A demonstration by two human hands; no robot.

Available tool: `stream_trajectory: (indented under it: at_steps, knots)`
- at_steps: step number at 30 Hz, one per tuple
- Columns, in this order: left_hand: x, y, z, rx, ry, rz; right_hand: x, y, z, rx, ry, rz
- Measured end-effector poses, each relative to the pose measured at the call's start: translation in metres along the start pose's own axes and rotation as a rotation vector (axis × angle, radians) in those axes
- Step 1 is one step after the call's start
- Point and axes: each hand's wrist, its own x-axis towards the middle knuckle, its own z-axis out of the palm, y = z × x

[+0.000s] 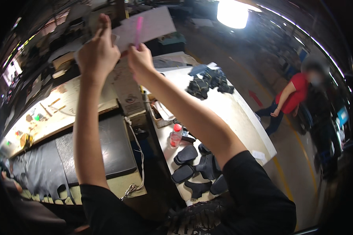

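Observation:
Both my arms reach forward and up over the work surfaces. My right hand (140, 60) is closed round a thin pink stick (139, 31) that points upward, blurred by motion. To its left, my left hand (97, 55) shows its back, with two fingers pointing up and the others bent. A pale, translucent edge (115, 39) shows beside its fingers, so it seems to grip something flat, mostly hidden behind the hand. Beyond my hands lies a large pale sheet (157, 25).
A white table (239, 117) on the right bears dark cloth pieces (210, 80), black moulded parts (186, 154) and a red-capped bottle (176, 136). At left are a black slab (111, 145), dark leather (43, 166) and a lit shelf (47, 107). A person in red (292, 96) stands at right.

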Motion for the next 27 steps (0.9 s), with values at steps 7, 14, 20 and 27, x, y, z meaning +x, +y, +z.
stream_trajectory:
  at_steps: [7, 14, 20, 27]
  knots:
    - [-0.013, -0.002, 0.008, -0.138, 0.222, 0.117, -0.038, -0.012, -0.029, 0.104, -0.135, 0.134]
    - [-0.089, 0.095, -0.025, -0.502, 0.1, 0.282, -0.223, 0.016, -0.257, 0.222, -0.5, 0.178]
    - [-0.184, 0.278, -0.026, -1.025, -0.507, 0.517, -0.363, 0.033, -0.467, 0.01, 0.235, 0.538]
    - [-0.333, 0.527, -0.011, -1.07, -0.936, 0.707, -0.525, -0.007, -0.628, 0.111, 0.642, 0.409]
